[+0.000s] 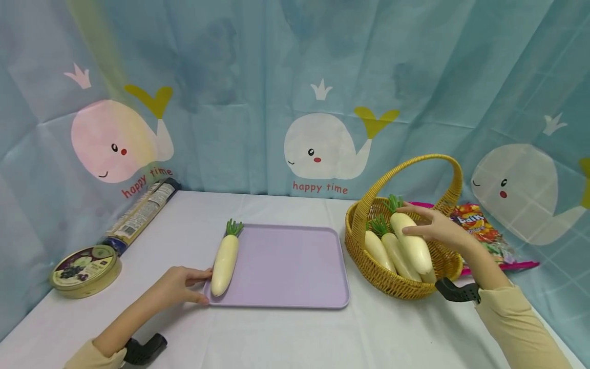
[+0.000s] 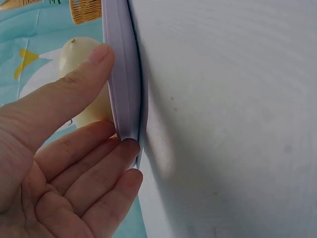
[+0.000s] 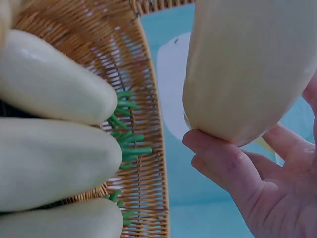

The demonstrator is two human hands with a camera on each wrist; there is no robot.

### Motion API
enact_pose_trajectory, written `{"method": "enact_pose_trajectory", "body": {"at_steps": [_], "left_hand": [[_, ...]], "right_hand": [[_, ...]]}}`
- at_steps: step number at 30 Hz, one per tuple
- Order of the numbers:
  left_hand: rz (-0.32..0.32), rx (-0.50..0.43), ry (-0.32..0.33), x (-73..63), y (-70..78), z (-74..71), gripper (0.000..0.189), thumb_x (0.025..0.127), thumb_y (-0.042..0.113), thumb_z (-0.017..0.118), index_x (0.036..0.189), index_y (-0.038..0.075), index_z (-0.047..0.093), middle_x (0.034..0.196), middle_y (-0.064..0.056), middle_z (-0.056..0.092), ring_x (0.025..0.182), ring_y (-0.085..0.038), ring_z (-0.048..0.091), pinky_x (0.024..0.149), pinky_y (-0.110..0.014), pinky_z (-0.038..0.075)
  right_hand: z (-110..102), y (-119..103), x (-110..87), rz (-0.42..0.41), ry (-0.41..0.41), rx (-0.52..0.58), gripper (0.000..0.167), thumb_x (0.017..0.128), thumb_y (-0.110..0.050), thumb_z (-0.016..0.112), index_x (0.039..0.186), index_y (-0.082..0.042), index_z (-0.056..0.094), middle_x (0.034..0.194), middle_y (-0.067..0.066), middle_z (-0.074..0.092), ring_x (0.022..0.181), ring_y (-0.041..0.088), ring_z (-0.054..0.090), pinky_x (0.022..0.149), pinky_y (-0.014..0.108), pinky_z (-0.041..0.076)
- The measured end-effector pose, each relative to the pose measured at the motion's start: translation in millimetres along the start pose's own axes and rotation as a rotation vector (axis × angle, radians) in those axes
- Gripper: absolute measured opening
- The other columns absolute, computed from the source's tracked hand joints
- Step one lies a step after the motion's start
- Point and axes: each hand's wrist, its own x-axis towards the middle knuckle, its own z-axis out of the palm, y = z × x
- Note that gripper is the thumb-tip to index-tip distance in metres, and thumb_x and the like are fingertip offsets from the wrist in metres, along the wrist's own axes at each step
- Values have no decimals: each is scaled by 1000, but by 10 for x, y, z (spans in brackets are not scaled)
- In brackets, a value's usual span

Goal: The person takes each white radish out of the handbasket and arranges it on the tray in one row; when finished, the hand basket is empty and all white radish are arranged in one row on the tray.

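Note:
A white radish with green stalks lies along the left side of the lilac tray. My left hand touches the tray's near left corner, its thumb and fingertips spread along the rim. At the right, my right hand grips another white radish near its green stalks, over the wicker basket. In the right wrist view the held radish is apart from the other radishes lying in the basket.
A tall arched handle rises from the basket. Behind the basket lies a colourful snack bag. On the left are a round tin and a long packet. A blue whale-print curtain hangs behind the white table.

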Motion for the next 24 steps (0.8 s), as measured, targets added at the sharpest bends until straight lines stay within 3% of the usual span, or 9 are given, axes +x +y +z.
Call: {"method": "enact_pose_trajectory", "body": {"at_steps": [17, 24], "left_hand": [[31, 19, 1, -8, -37, 23, 70, 57, 34, 80, 109, -8, 59, 112, -23, 55, 99, -36, 55, 81, -40, 48], [10, 16, 14, -4, -35, 19, 70, 57, 35, 80, 109, -6, 60, 114, -22, 55, 100, -35, 55, 81, -39, 48]], "right_hand": [[172, 6, -198, -41, -3, 54, 56, 86, -20, 61, 135, -8, 38, 148, 9, 4, 118, 42, 35, 81, 53, 44], [207, -25, -280, -97, -8, 83, 53, 86, -13, 60, 133, -3, 39, 148, 14, 4, 121, 47, 28, 85, 54, 42]]}}
